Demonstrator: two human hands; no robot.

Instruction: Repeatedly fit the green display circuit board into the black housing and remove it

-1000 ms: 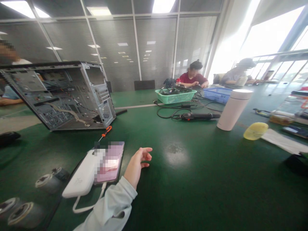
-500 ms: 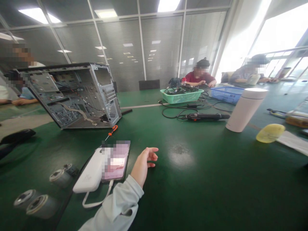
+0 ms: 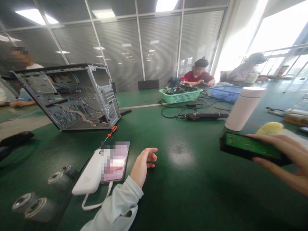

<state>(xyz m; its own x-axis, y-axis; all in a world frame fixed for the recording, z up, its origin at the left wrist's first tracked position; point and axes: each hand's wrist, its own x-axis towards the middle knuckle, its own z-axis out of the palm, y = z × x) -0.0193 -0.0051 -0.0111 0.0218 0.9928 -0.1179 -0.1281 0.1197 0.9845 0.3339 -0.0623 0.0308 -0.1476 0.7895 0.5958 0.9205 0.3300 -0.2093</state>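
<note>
My right hand (image 3: 286,154) comes in from the right edge, thumb below and fingers above, gripping a black rectangular case with a green circuit board (image 3: 252,145) in its open face. It is held above the table, in front of a yellow oval object (image 3: 270,128). My left hand (image 3: 144,165) rests on the green table (image 3: 178,199) with nothing in it, its fingers loosely bent and apart. Just left of that hand lie a phone (image 3: 117,162) and a white power bank (image 3: 90,175) with a white cable. An orange-handled screwdriver (image 3: 112,131) lies beyond them.
An open computer case (image 3: 72,99) stands at the left. Several metal cylinders (image 3: 40,208) sit at the lower left. Farther back are a green basket of cables (image 3: 181,96), a blue basket (image 3: 226,93), a corded black electric screwdriver (image 3: 205,116) and a pale tumbler (image 3: 245,109). Other people sit around.
My right hand has come into view from the right, carrying the black case with the circuit board. My left hand stays where it was.
</note>
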